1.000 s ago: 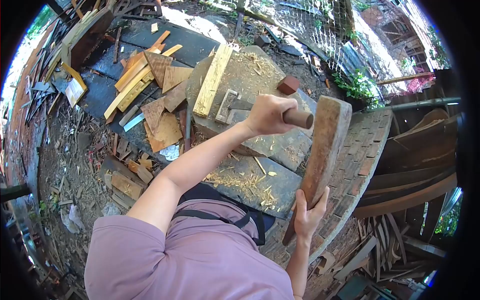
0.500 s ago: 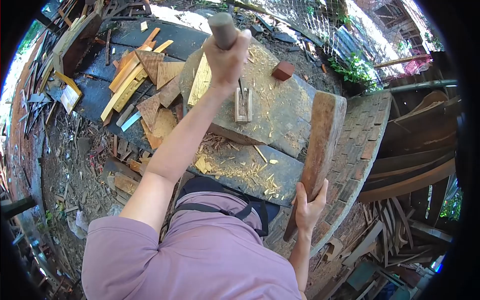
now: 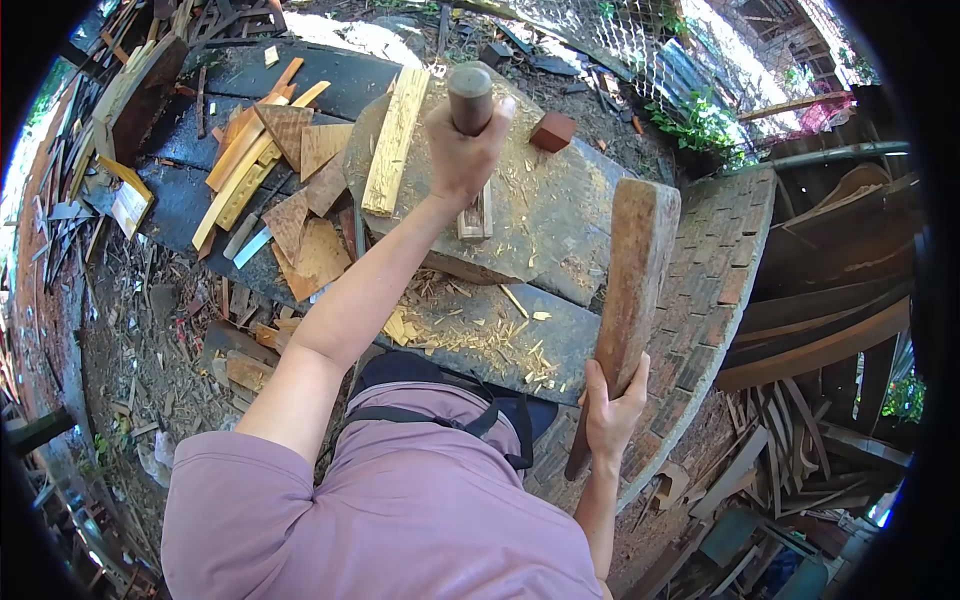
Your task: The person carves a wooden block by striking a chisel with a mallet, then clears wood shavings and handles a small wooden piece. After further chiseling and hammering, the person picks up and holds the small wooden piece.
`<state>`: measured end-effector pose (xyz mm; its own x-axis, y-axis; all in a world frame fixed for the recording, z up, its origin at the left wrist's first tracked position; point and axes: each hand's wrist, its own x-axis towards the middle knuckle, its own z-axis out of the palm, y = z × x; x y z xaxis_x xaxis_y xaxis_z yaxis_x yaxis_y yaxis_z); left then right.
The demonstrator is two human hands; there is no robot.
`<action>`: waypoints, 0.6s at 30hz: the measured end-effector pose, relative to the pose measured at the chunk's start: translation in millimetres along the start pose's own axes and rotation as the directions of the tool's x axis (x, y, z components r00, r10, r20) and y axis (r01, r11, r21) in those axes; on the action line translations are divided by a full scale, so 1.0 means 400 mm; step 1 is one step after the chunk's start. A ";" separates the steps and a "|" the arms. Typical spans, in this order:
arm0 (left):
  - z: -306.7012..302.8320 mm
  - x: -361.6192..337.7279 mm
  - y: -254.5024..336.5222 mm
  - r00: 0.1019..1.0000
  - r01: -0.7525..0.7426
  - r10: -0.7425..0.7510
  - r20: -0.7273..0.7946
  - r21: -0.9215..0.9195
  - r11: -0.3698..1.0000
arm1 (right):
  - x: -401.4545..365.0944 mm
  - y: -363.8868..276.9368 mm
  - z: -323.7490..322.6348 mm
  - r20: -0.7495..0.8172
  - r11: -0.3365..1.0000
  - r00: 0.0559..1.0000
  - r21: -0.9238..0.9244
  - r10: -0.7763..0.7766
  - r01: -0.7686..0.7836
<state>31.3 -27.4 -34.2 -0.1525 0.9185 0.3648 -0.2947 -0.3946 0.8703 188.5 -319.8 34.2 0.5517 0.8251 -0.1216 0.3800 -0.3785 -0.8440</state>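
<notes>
My left hand (image 3: 463, 160) is wrapped round the upright handle of a chisel (image 3: 470, 95), whose round butt points up at me. Its blade is hidden behind my hand. Below, partly covered by the hand and wrist, is a small wooden block with a slot cut in it (image 3: 475, 222), lying on a thick wooden slab (image 3: 545, 215). My right hand (image 3: 614, 405) grips the lower part of a long, heavy wooden mallet (image 3: 636, 270), held up to the right of the slab. A yellow wooden strip (image 3: 396, 145) lies left of the chisel.
A reddish wood block (image 3: 551, 132) sits at the slab's far side. Offcuts (image 3: 262, 160) are piled on the dark bench (image 3: 220, 75) at left, near a blue-white blade (image 3: 252, 247). Wood chips (image 3: 500, 350) litter the near board. A curved brick-patterned edge (image 3: 725, 270) runs along the right.
My left hand and the chisel have moved slightly right and down, covering more of the slotted block. The mallet has shifted little relative to the bench; the whole view has moved slightly.
</notes>
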 end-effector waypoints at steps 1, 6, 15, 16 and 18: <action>0.001 -0.003 -0.002 1.000 -0.007 0.007 -0.013 0.000 1.000 | 0.001 0.006 -0.001 -0.006 1.000 1.000 -0.015 -0.024 0.024; 0.002 -0.007 0.001 0.999 0.000 0.000 -0.037 -0.015 1.000 | 0.006 0.004 -0.002 -0.005 1.000 1.000 -0.003 -0.022 0.022; 0.062 -0.037 0.026 0.979 -0.203 0.201 0.035 0.203 0.958 | 0.045 -0.106 -0.002 0.007 0.983 0.997 0.166 -0.082 0.079; 0.068 -0.040 0.020 0.977 -0.214 0.207 0.057 0.213 0.953 | 0.051 -0.122 -0.001 -0.058 0.952 0.974 0.207 -0.217 0.225; 0.085 -0.039 0.008 0.969 -0.247 0.237 0.068 0.228 0.942 | 0.055 -0.150 0.007 -0.192 0.870 0.911 0.279 -0.365 0.407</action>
<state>64.9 -42.1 -25.8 -0.1535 0.7982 0.5825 -0.0245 -0.5923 0.8053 175.8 -277.8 80.5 0.5066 0.8094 0.2970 0.3482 0.1231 -0.9293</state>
